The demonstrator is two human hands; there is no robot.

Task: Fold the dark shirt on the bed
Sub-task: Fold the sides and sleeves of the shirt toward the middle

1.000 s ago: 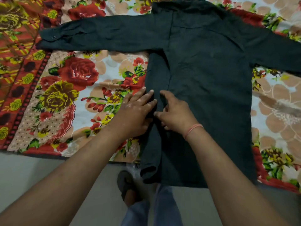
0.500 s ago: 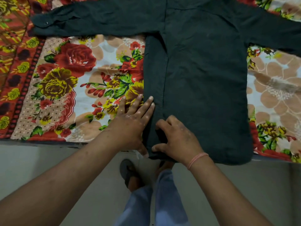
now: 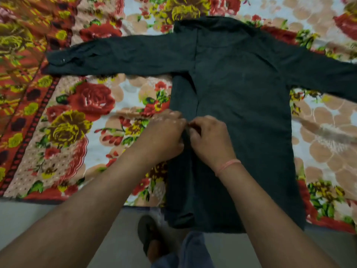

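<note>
**A:** Where is the shirt [image 3: 241, 113] now?

**B:** It lies flat on the bed [image 3: 81, 167], with the collar toward the far edge and the hem at the near edge, a little over it. One sleeve [image 3: 119, 55] reaches toward the left edge, the other sleeve [image 3: 324, 74] toward the right edge.

**A:** And the hands?

**B:** The left hand [image 3: 166, 134] and the right hand [image 3: 209, 138] meet on the narrow folded strip [image 3: 181, 97] at the side of the shirt nearer the left edge. The fingers of both are curled and pinch the cloth there. The picture is blurred, so I cannot tell the exact grip.

**A:** How to do this step well?

**B:** I think the strip should keep the same width from shoulder to hem. Draw the crease gently taut along its length, then press it flat, without lifting. Its lower end at the near edge looks bunched and needs smoothing before the sleeve is folded over.
</note>
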